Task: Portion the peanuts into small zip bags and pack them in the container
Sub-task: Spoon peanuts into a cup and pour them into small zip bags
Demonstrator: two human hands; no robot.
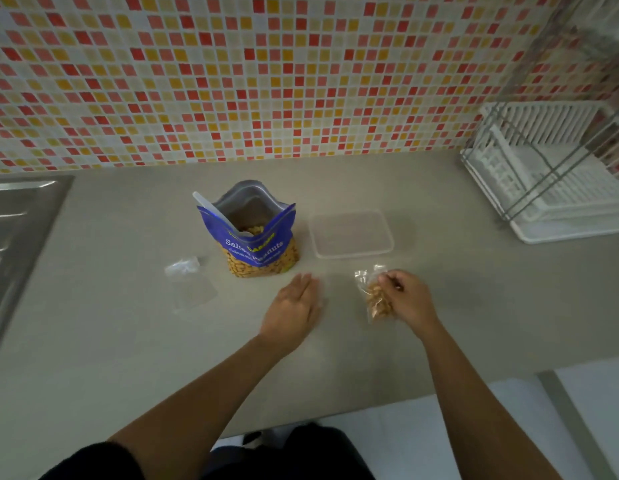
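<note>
A blue bag of salted peanuts stands open on the grey counter, with a white scoop handle sticking out of it. To its right lies a clear plastic container with nothing visible inside. My right hand pinches a small zip bag filled with peanuts just in front of the container. My left hand lies flat with straight fingers on the counter in front of the peanut bag, over what looks like a clear flat bag. Some clear zip bags without peanuts lie to the left.
A steel sink takes up the left end of the counter. A white dish rack with a metal frame stands at the back right. A mosaic tile wall runs behind. The counter's front edge is close to my body.
</note>
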